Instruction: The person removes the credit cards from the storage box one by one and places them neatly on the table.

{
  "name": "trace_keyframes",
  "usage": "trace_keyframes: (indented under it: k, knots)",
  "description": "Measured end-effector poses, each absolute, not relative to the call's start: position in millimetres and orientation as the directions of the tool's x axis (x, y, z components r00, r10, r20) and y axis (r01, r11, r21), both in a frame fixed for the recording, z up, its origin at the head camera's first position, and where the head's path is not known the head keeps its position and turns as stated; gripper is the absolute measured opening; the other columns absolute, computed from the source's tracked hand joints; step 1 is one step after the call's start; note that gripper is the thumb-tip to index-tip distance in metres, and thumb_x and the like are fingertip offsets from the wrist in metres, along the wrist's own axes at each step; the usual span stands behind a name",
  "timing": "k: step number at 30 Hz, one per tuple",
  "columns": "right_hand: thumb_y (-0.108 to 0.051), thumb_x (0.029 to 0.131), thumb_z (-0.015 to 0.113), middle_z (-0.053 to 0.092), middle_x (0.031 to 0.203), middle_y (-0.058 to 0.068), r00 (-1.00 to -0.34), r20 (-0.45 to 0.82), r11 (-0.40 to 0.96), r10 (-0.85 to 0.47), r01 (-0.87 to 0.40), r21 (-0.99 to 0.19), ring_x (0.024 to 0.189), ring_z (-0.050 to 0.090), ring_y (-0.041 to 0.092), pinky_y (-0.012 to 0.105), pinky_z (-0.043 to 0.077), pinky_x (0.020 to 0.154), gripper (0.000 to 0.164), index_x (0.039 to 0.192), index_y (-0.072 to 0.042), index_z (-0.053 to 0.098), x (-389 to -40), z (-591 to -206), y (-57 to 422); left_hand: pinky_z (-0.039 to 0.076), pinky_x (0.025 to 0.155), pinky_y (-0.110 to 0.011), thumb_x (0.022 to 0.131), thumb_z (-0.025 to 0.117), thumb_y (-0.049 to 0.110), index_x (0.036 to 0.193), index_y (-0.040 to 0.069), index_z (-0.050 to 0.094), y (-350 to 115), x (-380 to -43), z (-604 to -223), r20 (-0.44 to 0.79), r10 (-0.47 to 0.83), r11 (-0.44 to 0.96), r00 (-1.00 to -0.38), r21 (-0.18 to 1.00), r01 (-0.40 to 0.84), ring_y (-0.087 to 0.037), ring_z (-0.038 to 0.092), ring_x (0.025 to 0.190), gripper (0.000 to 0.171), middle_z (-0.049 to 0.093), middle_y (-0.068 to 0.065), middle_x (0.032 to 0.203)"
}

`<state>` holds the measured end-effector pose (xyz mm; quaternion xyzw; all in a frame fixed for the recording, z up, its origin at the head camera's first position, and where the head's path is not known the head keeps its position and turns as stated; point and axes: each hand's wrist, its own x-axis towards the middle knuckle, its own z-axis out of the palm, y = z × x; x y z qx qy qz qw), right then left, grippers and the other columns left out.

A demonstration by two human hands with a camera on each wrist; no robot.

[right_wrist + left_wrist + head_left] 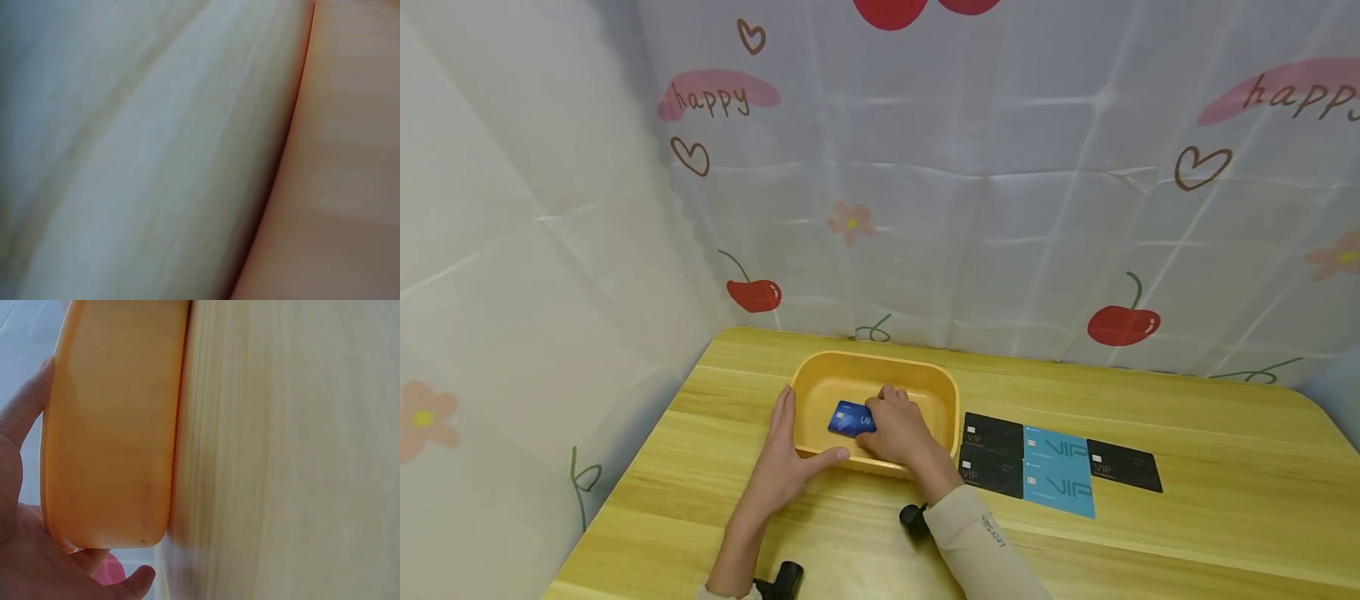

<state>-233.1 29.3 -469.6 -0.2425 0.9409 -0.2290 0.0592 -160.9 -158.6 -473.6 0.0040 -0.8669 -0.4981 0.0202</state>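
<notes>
A yellow plastic basin (877,360) stands on the wooden table. My left hand (781,461) rests against its left end, fingers straight along the outer wall and thumb stretched along the front rim. In the left wrist view, the left hand (31,550) spans the rounded end of the basin (112,437). Inside the basin my right hand (897,427) pinches a blue VIP card (850,419) by its long edges, the fingers hiding the card's right part. The right wrist view is blurred and shows no fingers.
Right of the basin lie black VIP cards (992,470), light blue VIP cards (1060,487) and another black card (1126,467), edge to edge on the table (1225,483). A printed curtain (962,233) hangs behind the table.
</notes>
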Motion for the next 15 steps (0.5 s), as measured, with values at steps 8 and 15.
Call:
trace_keyframes:
  k: [8, 15]
  knots:
    - [-0.027, 0.086, 0.075, 0.051, 0.114, 0.013, -0.877, 0.009, 0.767, -0.481, -0.426, -0.48, 0.104, 0.046, 0.029, 0.048, 0.041, 0.092, 0.049, 0.124, 0.001, 0.062, -233.0, -471.7, 29.7, 0.013, 0.116, -0.054, 0.079, 0.084, 0.038, 0.158, 0.005, -0.001, -158.9, -161.7, -474.5, 0.034, -0.029, 0.498, -0.999, 0.867, 0.015, -0.031, 0.002, 0.149, 0.121, -0.005, -0.013, 0.164]
    - [-0.022, 0.087, 0.073, 0.053, 0.118, 0.015, -0.884, 0.017, 0.75, -0.468, -0.407, -0.522, 0.108, 0.047, 0.031, 0.05, 0.041, 0.096, 0.05, 0.128, 0.002, 0.059, -232.2, -469.3, 29.7, 0.013, 0.116, -0.053, 0.078, 0.084, 0.039, 0.158, 0.006, -0.002, -158.3, -162.0, -473.8, 0.016, -0.031, 0.504, -0.999, 0.864, -0.002, -0.03, 0.003, 0.149, 0.122, -0.006, -0.011, 0.164]
